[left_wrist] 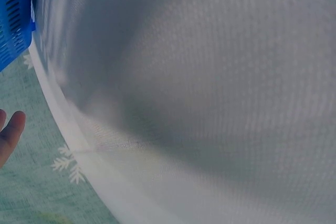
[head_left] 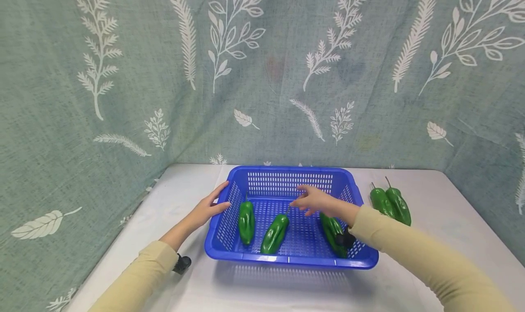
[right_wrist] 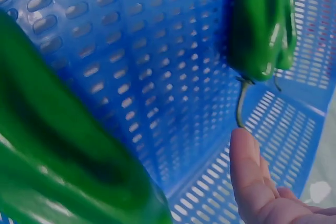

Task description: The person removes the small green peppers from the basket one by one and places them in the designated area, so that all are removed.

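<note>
My left hand (head_left: pixel 205 209) rests at the left rim of a blue plastic basket (head_left: pixel 287 260), fingers extended. One of its fingertips (left_wrist: pixel 13 127) shows in the left wrist view. Over the basket, my right hand (head_left: pixel 317 200) has its fingers spread. A fingertip (right_wrist: pixel 242 142) meets the stem end of the middle green pepper (head_left: pixel 275 234), which lies tilted on the basket floor. Left of it lies another green pepper (head_left: pixel 246 223). More green pepper (head_left: pixel 328 227) lies along the right side, partly hidden by my right wrist and its black camera.
Outside the basket on the right, two green peppers (head_left: pixel 381 202) lie side by side on the white tablecloth (head_left: pixel 443 257). A grey-green leaf-patterned cloth (head_left: pixel 279 120) hangs behind and along both sides of the table.
</note>
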`<control>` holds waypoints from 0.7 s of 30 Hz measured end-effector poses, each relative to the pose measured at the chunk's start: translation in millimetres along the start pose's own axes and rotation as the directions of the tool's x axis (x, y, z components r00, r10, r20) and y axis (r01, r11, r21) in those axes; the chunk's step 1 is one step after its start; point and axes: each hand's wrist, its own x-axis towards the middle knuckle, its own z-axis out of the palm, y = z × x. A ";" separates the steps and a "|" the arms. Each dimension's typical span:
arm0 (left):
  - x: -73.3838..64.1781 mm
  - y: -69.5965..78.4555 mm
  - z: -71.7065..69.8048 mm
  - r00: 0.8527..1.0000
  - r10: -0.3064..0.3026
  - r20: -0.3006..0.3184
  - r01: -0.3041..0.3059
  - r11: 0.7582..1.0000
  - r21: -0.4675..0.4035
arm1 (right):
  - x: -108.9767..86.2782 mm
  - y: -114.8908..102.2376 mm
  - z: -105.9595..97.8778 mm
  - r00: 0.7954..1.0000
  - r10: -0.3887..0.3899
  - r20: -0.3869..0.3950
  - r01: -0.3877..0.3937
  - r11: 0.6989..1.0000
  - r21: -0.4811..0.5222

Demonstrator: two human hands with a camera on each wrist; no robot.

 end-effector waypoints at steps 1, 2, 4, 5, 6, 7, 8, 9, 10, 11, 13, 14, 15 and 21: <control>0.0 0.0 0.1 1.000 -0.001 0.000 0.001 1.000 0.000 | 0.5 0.5 1.8 1.000 0.009 0.004 -0.009 1.000 -0.004; 0.1 -0.2 0.1 1.000 -0.002 0.001 0.002 1.000 0.000 | 1.1 1.1 3.5 1.000 0.016 0.011 -0.016 1.000 -0.009; 0.3 -0.6 0.3 1.000 -0.004 0.004 0.004 1.000 0.005 | 1.7 1.5 6.6 0.999 0.025 0.021 -0.024 0.999 -0.027; 0.4 -0.9 0.3 1.000 -0.005 0.004 0.005 1.000 0.009 | 2.3 1.4 8.0 0.999 0.027 0.027 -0.026 0.999 -0.036; 0.6 -1.2 0.1 1.000 -0.008 0.002 0.008 1.000 0.011 | 2.8 1.2 9.6 0.999 0.032 0.028 -0.031 0.999 -0.043; 0.7 -1.6 0.0 1.000 -0.011 0.000 0.011 1.000 0.011 | 3.6 1.2 11.1 0.999 0.039 0.030 -0.037 0.998 -0.044; 0.8 -1.9 -0.2 1.000 -0.010 0.001 0.010 1.000 0.013 | 4.5 1.2 12.5 0.999 0.044 0.032 -0.042 0.998 -0.045; 0.9 -2.0 -0.3 1.000 -0.013 -0.003 0.013 1.000 0.013 | 5.2 1.2 13.9 0.998 0.049 0.035 -0.047 0.998 -0.048; 0.9 -2.1 -0.3 1.000 -0.017 -0.005 0.017 1.000 0.013 | 6.2 1.5 15.4 0.998 0.055 0.040 -0.053 0.998 -0.042; 0.9 -2.2 -0.4 1.000 -0.017 -0.006 0.017 1.000 0.013 | 7.1 1.8 17.0 0.997 0.063 0.041 -0.062 0.997 -0.038; 0.6 -1.9 -0.1 1.000 -0.013 -0.003 0.013 1.000 0.012 | 8.3 2.9 20.3 0.996 0.076 0.045 -0.074 0.997 -0.036; 0.6 -1.8 0.1 1.000 -0.011 -0.002 0.012 1.000 0.011 | 8.6 3.3 22.1 0.996 0.082 0.044 -0.081 0.996 -0.032; 0.5 -1.7 0.4 1.000 -0.013 -0.003 0.013 1.000 0.009 | 8.9 3.5 23.7 0.995 0.085 0.045 -0.084 0.996 -0.032; 0.6 -1.3 0.8 1.000 -0.005 -0.005 0.005 1.000 0.003 | 11.9 5.4 33.9 0.994 0.092 0.051 -0.091 0.996 -0.024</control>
